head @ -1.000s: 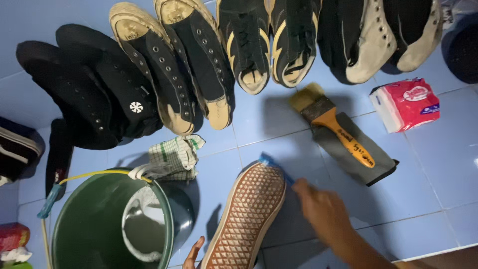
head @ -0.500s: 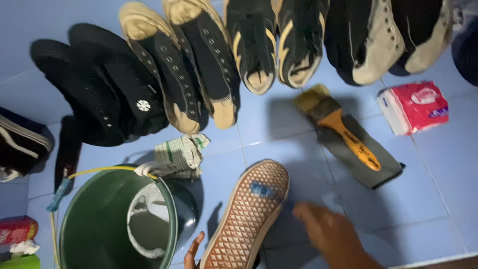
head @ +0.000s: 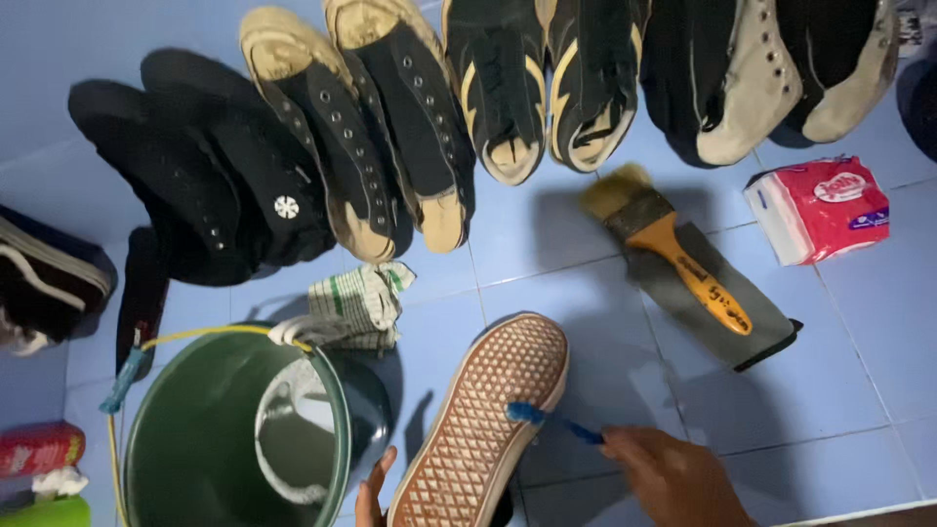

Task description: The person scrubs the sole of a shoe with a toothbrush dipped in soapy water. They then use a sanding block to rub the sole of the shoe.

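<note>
My left hand (head: pixel 371 493) holds a shoe (head: pixel 483 420) sole-up at the bottom of the view; only fingertips show beside its brown waffle-patterned sole. My right hand (head: pixel 673 478) grips a small blue toothbrush (head: pixel 547 420). The brush head rests on the right edge of the sole near the toe.
A green bucket (head: pixel 166 449) with soapy water stands at lower left, a striped cloth (head: pixel 356 307) beside its rim. Several dark shoes (head: pixel 390 146) line the top. A paintbrush (head: pixel 673 249) lies on a grey cloth, next to a red tissue pack (head: pixel 820 210). Blue tiled floor.
The toothbrush moved from the toe tip across the sole and now sits at its right edge. The shoe and my left hand stayed in place; the camera drifted slightly.
</note>
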